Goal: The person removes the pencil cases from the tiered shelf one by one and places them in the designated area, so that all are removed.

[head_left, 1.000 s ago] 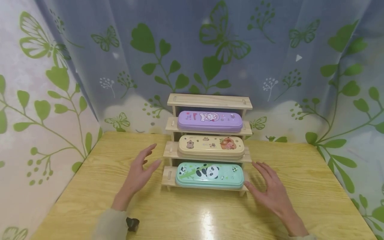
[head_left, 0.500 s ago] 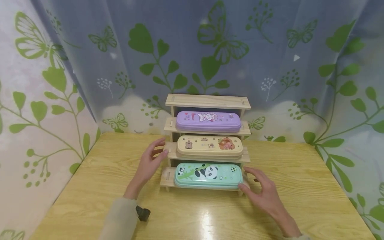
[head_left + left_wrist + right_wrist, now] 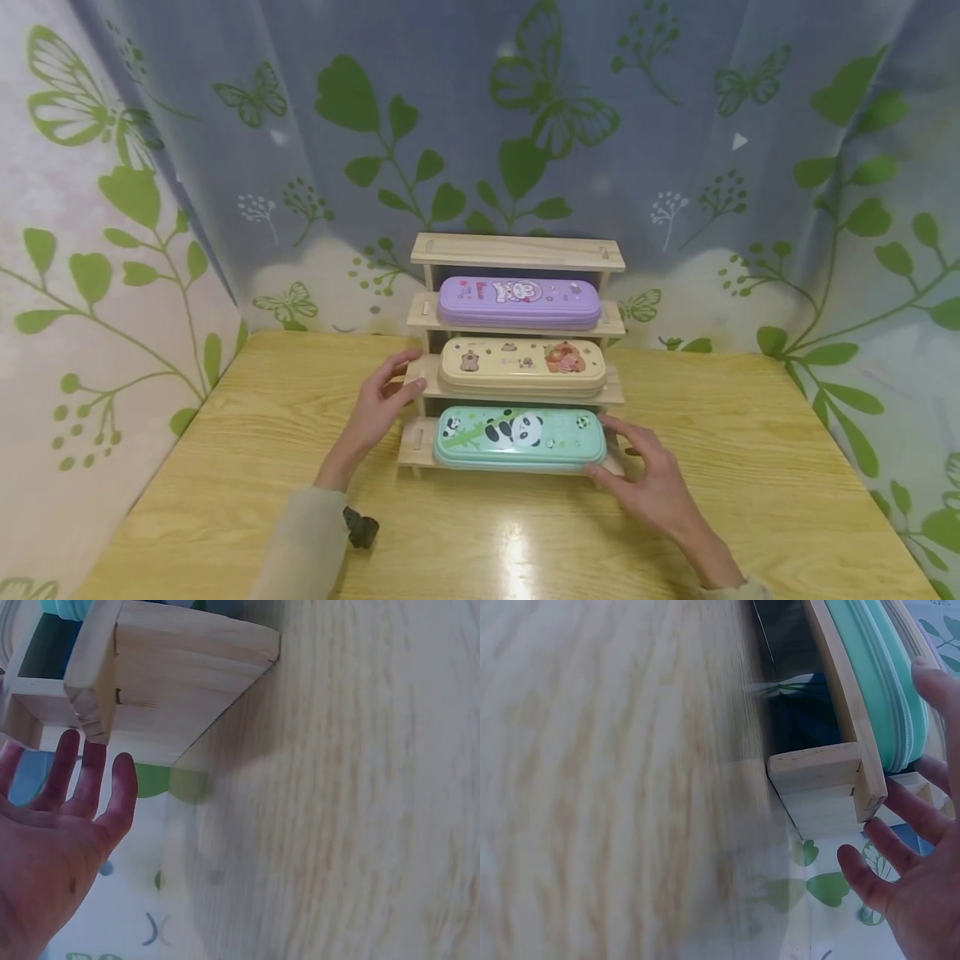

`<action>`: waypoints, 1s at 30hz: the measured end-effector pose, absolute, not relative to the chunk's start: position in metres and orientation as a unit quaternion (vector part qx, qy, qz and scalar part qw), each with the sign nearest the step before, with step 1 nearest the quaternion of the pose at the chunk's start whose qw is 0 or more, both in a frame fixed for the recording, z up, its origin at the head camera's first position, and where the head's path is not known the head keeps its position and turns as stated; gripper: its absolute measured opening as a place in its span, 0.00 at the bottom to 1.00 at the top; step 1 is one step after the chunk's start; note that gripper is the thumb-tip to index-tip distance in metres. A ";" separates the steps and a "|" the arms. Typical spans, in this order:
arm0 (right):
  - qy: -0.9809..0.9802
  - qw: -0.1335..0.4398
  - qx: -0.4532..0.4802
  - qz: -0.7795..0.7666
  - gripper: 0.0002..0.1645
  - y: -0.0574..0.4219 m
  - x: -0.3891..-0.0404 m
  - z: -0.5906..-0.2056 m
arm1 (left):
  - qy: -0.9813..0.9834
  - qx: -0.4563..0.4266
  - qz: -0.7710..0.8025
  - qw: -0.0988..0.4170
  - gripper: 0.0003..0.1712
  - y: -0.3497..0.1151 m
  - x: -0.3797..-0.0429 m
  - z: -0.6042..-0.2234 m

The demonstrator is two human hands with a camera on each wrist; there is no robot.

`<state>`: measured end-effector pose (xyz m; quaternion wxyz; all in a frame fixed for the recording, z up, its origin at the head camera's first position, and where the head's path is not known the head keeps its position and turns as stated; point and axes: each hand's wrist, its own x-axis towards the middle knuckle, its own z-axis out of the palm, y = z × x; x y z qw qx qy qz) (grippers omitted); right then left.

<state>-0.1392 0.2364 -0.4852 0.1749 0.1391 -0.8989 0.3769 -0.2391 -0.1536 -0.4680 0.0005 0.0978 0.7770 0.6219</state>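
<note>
A small stepped wooden rack holds three zippered pencil cases, one per step. Purple lies on the upper step, cream on the middle one, and the green panda pencil case on the lowest. My right hand grips the green case's right end, thumb at its front corner and index finger at the back. In the right wrist view the other fingers spread below the case, near the end of the step. My left hand holds the left end of the middle step between thumb and index finger; its other fingers extend beside the rack.
The purple pencil case and cream pencil case sit above the green one. A wood-grain table lies beneath the rack. A leaf-and-butterfly patterned curtain stands behind it. A black object sits at my left cuff.
My left hand has moved right and in to the middle step's end. My right hand has moved left, closing round the end of the green pencil case. The cases stay on their steps.
</note>
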 end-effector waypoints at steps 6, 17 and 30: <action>-0.900 0.166 0.132 0.381 0.46 0.233 -0.138 -0.486 | 0.759 0.095 0.644 0.019 0.26 -0.154 -0.240 -0.471; -0.905 0.167 0.118 0.373 0.47 0.227 -0.137 -0.484 | 0.749 0.089 0.657 0.023 0.25 -0.151 -0.241 -0.472; -0.892 0.112 0.117 0.422 0.49 0.225 -0.136 -0.479 | 0.752 0.089 0.653 0.022 0.23 -0.150 -0.242 -0.474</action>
